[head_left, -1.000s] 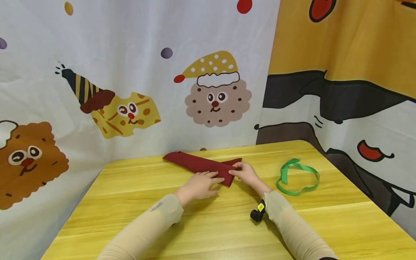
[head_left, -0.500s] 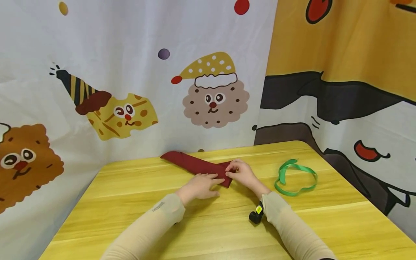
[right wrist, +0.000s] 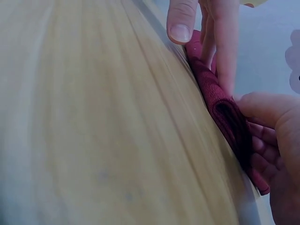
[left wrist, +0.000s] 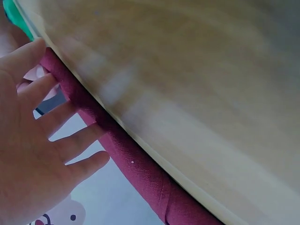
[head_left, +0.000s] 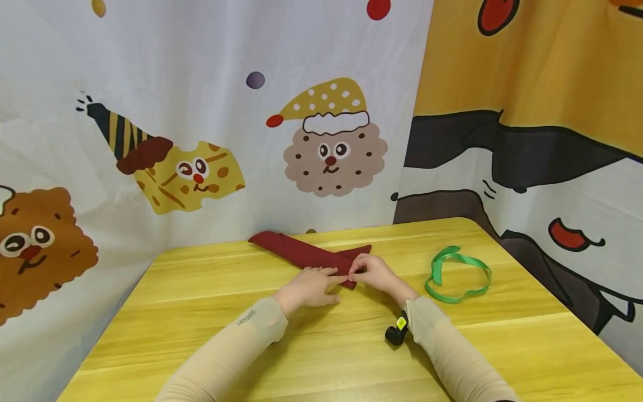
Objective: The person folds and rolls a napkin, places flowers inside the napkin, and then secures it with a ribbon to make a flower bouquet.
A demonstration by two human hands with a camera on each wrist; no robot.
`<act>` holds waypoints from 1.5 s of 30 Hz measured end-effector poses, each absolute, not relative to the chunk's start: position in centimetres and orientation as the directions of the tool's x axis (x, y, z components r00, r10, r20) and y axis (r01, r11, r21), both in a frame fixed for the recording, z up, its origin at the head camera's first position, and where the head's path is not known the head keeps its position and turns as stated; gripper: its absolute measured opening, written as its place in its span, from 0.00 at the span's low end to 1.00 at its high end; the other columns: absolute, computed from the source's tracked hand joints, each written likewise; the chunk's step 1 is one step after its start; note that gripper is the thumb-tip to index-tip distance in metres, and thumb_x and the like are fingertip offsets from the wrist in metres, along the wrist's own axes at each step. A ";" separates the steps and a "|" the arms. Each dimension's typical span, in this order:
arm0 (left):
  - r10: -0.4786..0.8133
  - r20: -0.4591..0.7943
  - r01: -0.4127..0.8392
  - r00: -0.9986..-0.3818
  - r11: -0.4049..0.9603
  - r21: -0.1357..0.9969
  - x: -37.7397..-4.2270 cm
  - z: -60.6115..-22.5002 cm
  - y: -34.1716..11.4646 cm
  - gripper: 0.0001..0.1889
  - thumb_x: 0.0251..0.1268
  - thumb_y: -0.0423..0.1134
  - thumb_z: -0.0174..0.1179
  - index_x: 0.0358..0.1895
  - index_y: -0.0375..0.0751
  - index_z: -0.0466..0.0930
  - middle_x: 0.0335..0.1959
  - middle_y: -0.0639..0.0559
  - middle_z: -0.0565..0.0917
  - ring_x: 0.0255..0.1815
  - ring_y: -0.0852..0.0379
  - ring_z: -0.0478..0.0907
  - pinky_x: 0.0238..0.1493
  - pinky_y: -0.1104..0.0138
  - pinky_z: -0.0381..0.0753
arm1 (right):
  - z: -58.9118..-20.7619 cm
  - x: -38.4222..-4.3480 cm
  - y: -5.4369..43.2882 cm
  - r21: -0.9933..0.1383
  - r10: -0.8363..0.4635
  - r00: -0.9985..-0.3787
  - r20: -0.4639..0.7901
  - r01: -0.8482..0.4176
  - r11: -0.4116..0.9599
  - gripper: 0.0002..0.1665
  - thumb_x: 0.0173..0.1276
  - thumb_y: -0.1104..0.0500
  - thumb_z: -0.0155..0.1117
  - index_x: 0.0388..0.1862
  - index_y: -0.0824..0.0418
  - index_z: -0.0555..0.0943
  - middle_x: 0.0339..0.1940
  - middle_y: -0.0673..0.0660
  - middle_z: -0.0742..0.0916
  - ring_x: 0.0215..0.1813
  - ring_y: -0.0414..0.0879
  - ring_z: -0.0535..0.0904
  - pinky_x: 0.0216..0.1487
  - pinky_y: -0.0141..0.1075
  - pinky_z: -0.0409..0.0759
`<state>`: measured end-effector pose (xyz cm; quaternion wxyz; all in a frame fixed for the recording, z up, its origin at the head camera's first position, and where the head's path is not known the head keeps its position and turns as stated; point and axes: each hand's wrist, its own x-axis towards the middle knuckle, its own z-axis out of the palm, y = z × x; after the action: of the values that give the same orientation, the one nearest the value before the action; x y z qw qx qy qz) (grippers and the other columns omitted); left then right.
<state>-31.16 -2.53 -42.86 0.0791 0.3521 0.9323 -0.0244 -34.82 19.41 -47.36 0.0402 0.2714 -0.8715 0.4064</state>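
Observation:
A dark red cloth [head_left: 300,252], folded and rolled into a long band, lies slantwise near the table's back edge. My left hand [head_left: 308,287] rests on its near side with fingers spread and nearly straight, as the left wrist view also shows along the rolled cloth [left wrist: 136,164]. At the cloth's right end, my right hand [head_left: 377,273] pinches the rolled layers between thumb and fingers. In the right wrist view the open end of the roll [right wrist: 220,99] shows beside the right thumb. A flap of the cloth sticks out behind the right hand.
A green ribbon [head_left: 461,297] lies in a loose loop on the wooden table [head_left: 341,357], right of the right hand. Printed curtains [head_left: 211,100] hang behind the table and along its right side. A small black device [head_left: 397,334] sits at the right wrist.
My right hand has moved from the cloth's back flap forward to its near right end, beside the left fingertips. The left hand stays almost still. The ribbon has not moved.

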 end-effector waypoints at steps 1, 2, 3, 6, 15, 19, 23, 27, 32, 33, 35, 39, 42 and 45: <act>0.652 -0.164 0.659 -0.740 0.752 0.012 -31.2 -42.9 -2.6 0.31 0.68 0.61 0.54 0.73 0.65 0.61 0.73 0.51 0.63 0.70 0.42 0.63 0.67 0.46 0.60 | -47.4 -34.8 19.4 -0.697 -0.435 -0.855 0.282 -0.494 0.520 0.06 0.60 0.62 0.73 0.26 0.53 0.85 0.31 0.46 0.81 0.35 0.42 0.75 0.36 0.35 0.74; 0.650 -0.167 0.657 -0.742 0.754 0.014 -31.2 -42.9 -2.6 0.32 0.68 0.61 0.54 0.74 0.65 0.61 0.73 0.51 0.62 0.70 0.42 0.62 0.67 0.46 0.60 | -47.4 -34.8 19.4 -0.705 -0.432 -0.857 0.281 -0.490 0.513 0.05 0.60 0.62 0.73 0.27 0.54 0.85 0.31 0.47 0.81 0.35 0.42 0.75 0.37 0.35 0.74; 0.647 -0.172 0.655 -0.743 0.756 0.016 -31.2 -42.8 -2.7 0.32 0.68 0.61 0.54 0.74 0.66 0.60 0.74 0.52 0.62 0.70 0.42 0.62 0.67 0.45 0.59 | -47.5 -34.8 19.5 -0.712 -0.428 -0.860 0.279 -0.484 0.508 0.05 0.60 0.62 0.72 0.27 0.54 0.85 0.32 0.47 0.82 0.35 0.43 0.75 0.38 0.35 0.74; 0.638 -0.185 0.642 -0.748 0.765 0.042 -31.3 -42.7 -2.8 0.32 0.68 0.62 0.54 0.74 0.66 0.59 0.74 0.53 0.61 0.71 0.42 0.60 0.67 0.44 0.58 | -47.7 -34.9 19.6 -0.728 -0.421 -0.862 0.283 -0.479 0.491 0.03 0.60 0.62 0.72 0.28 0.56 0.85 0.33 0.48 0.82 0.37 0.43 0.76 0.40 0.36 0.74; 0.575 -0.261 0.562 -0.775 0.817 0.131 -32.4 -42.0 -2.2 0.33 0.67 0.62 0.54 0.74 0.67 0.58 0.76 0.54 0.56 0.75 0.41 0.53 0.68 0.42 0.53 | -48.1 -35.0 20.3 -0.769 -0.391 -0.880 0.271 -0.442 0.462 0.04 0.62 0.59 0.71 0.31 0.60 0.86 0.36 0.50 0.82 0.41 0.45 0.77 0.46 0.39 0.74; 0.554 -0.294 0.526 -0.779 0.833 0.174 -32.9 -41.6 -1.9 0.31 0.68 0.60 0.54 0.73 0.67 0.61 0.75 0.54 0.58 0.74 0.44 0.55 0.68 0.42 0.54 | -48.2 -35.0 20.3 -0.775 -0.380 -0.887 0.262 -0.428 0.465 0.03 0.63 0.60 0.70 0.32 0.59 0.87 0.39 0.51 0.83 0.44 0.46 0.77 0.50 0.41 0.74; 0.550 -0.313 0.504 -0.774 0.835 0.223 -33.4 -41.1 -1.8 0.28 0.69 0.58 0.54 0.72 0.64 0.65 0.74 0.53 0.61 0.73 0.49 0.58 0.68 0.46 0.56 | -48.3 -35.0 20.1 -0.785 -0.372 -0.892 0.257 -0.417 0.458 0.03 0.63 0.60 0.70 0.32 0.58 0.87 0.39 0.51 0.83 0.45 0.47 0.78 0.51 0.44 0.73; 0.570 -0.302 0.482 -0.764 0.816 0.320 -33.6 -40.9 -2.3 0.24 0.71 0.55 0.53 0.69 0.60 0.71 0.70 0.54 0.68 0.71 0.53 0.61 0.68 0.52 0.59 | -48.3 -35.0 19.9 -0.792 -0.365 -0.898 0.245 -0.403 0.459 0.05 0.63 0.58 0.70 0.32 0.59 0.87 0.39 0.50 0.83 0.46 0.47 0.77 0.52 0.44 0.72; 0.589 -0.265 0.480 -0.763 0.792 0.378 -33.5 -40.8 -2.8 0.21 0.72 0.53 0.53 0.65 0.57 0.75 0.66 0.54 0.73 0.69 0.53 0.65 0.67 0.55 0.62 | -48.1 -35.0 19.9 -0.796 -0.358 -0.902 0.242 -0.395 0.458 0.04 0.63 0.58 0.71 0.32 0.58 0.86 0.39 0.49 0.83 0.46 0.46 0.77 0.54 0.45 0.71; 0.591 -0.258 0.481 -0.764 0.789 0.382 -33.5 -40.8 -2.8 0.21 0.72 0.53 0.53 0.65 0.57 0.75 0.66 0.54 0.73 0.69 0.53 0.65 0.67 0.55 0.62 | -48.1 -35.0 19.9 -0.796 -0.357 -0.902 0.242 -0.395 0.459 0.05 0.63 0.58 0.71 0.32 0.58 0.86 0.39 0.49 0.83 0.46 0.46 0.77 0.54 0.45 0.71; 0.591 -0.249 0.480 -0.767 0.787 0.388 -33.4 -40.7 -2.8 0.21 0.72 0.52 0.53 0.65 0.56 0.76 0.65 0.54 0.74 0.68 0.53 0.66 0.66 0.54 0.63 | -48.1 -35.0 19.9 -0.795 -0.357 -0.902 0.243 -0.396 0.460 0.04 0.63 0.58 0.71 0.32 0.58 0.86 0.38 0.49 0.83 0.46 0.46 0.77 0.53 0.45 0.71; 0.584 -0.251 0.471 -0.771 0.790 0.392 -33.2 -40.7 -2.9 0.21 0.72 0.52 0.53 0.65 0.57 0.76 0.65 0.55 0.74 0.68 0.53 0.66 0.66 0.53 0.63 | -48.1 -34.9 19.8 -0.792 -0.366 -0.897 0.248 -0.405 0.457 0.03 0.63 0.59 0.71 0.32 0.58 0.87 0.38 0.49 0.83 0.46 0.47 0.77 0.54 0.46 0.71; 0.583 -0.257 0.469 -0.771 0.792 0.390 -33.1 -40.9 -3.0 0.21 0.72 0.53 0.53 0.65 0.58 0.76 0.65 0.56 0.74 0.68 0.53 0.66 0.66 0.53 0.63 | -48.0 -34.7 19.8 -0.796 -0.365 -0.897 0.250 -0.405 0.450 0.03 0.63 0.60 0.70 0.32 0.58 0.87 0.38 0.50 0.83 0.45 0.47 0.77 0.54 0.46 0.71; 0.583 -0.257 0.467 -0.771 0.791 0.396 -33.1 -40.9 -3.0 0.21 0.72 0.53 0.53 0.65 0.59 0.76 0.65 0.56 0.74 0.68 0.53 0.66 0.66 0.52 0.63 | -48.0 -34.5 19.7 -0.801 -0.354 -0.904 0.241 -0.391 0.454 0.04 0.63 0.59 0.70 0.32 0.60 0.86 0.38 0.50 0.83 0.45 0.46 0.77 0.53 0.44 0.71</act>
<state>-33.07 -3.02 -40.91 0.1860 0.2830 0.9278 0.1564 -34.50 19.72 -47.96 0.0196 0.2185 -0.8523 0.4748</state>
